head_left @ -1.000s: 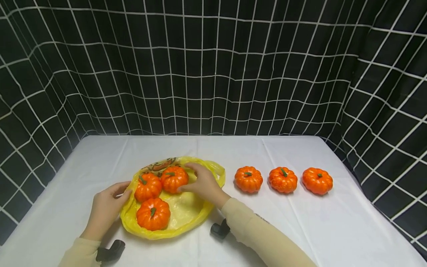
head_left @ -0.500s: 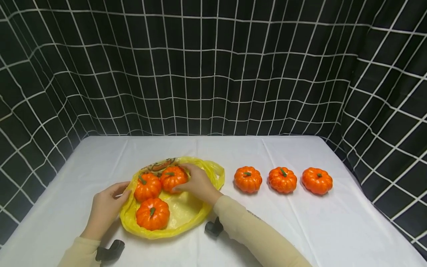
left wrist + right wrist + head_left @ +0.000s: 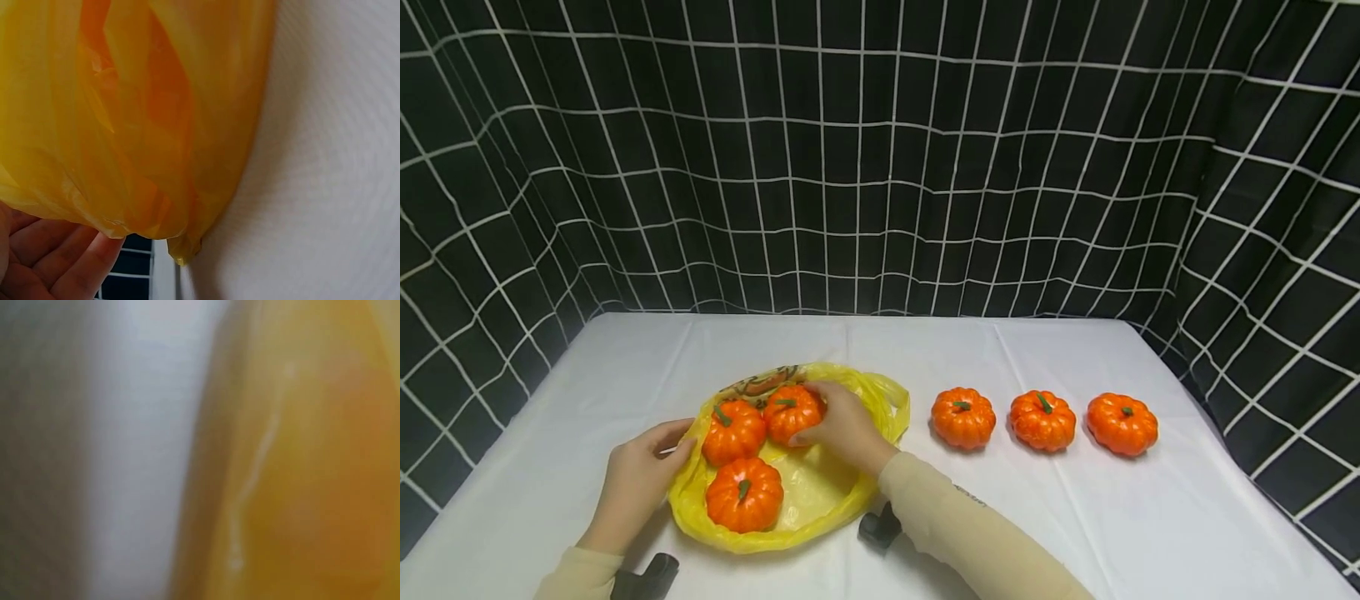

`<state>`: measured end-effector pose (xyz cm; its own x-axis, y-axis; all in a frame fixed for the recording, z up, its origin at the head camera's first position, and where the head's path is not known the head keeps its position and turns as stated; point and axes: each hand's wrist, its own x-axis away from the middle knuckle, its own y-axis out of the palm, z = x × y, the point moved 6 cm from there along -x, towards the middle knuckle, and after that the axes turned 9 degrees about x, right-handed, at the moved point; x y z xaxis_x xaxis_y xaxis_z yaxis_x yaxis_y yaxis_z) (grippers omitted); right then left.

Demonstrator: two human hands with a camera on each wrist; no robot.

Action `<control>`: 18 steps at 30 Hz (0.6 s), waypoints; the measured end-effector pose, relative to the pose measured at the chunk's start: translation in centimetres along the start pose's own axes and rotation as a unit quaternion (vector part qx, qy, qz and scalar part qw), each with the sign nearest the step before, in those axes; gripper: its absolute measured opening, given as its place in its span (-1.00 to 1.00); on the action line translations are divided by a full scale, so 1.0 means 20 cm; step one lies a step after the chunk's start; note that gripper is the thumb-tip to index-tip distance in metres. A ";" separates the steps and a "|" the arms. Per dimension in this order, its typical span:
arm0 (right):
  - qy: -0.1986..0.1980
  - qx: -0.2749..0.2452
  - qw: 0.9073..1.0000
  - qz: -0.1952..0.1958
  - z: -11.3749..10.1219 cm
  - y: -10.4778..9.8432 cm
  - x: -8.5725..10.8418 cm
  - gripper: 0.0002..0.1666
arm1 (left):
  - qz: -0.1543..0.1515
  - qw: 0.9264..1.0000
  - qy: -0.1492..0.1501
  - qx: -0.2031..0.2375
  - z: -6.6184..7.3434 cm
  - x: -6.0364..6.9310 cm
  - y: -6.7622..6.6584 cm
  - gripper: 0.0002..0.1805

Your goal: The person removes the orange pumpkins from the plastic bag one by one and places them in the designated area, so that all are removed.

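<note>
A yellow plastic bag [image 3: 808,492] lies with its mouth spread wide on the white table. Three small orange pumpkins with green stems are inside: one at the back [image 3: 793,412], one at the left [image 3: 734,433] and one at the front [image 3: 745,495]. My right hand [image 3: 846,427] reaches into the bag and grips the back pumpkin from its right side, thumb in front and fingers behind. At the left rim, my left hand [image 3: 643,475] pinches the bag's edge. The left wrist view shows the left fingers [image 3: 81,262] against the bag [image 3: 144,125]. The right wrist view is blurred.
To the right of the bag, three more orange pumpkins stand in a row: a near one [image 3: 963,417], a middle one [image 3: 1042,421] and a far-right one [image 3: 1122,424]. A black curtain with a white grid [image 3: 880,167] surrounds the white table [image 3: 1075,517] at the back and sides.
My right hand has shifted slightly left and closed around the back pumpkin. The left hand stays at the rim. The whole head view has tilted a little, so everything sits lower.
</note>
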<state>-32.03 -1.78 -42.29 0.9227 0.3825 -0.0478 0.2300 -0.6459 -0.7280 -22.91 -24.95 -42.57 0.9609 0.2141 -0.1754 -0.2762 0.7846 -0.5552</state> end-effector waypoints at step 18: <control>-0.030 -0.037 0.999 0.010 0.00 -0.21 0.27 -0.06 | 0.000 1.000 -0.007 -0.014 0.00 0.01 0.01 -0.62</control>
<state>-28.01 2.96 -39.48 0.9080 0.4059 -0.1040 0.2355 -0.6997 -0.6745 -22.71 -24.80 -42.75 0.9613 0.2219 -0.1634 -0.2755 0.7687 -0.5772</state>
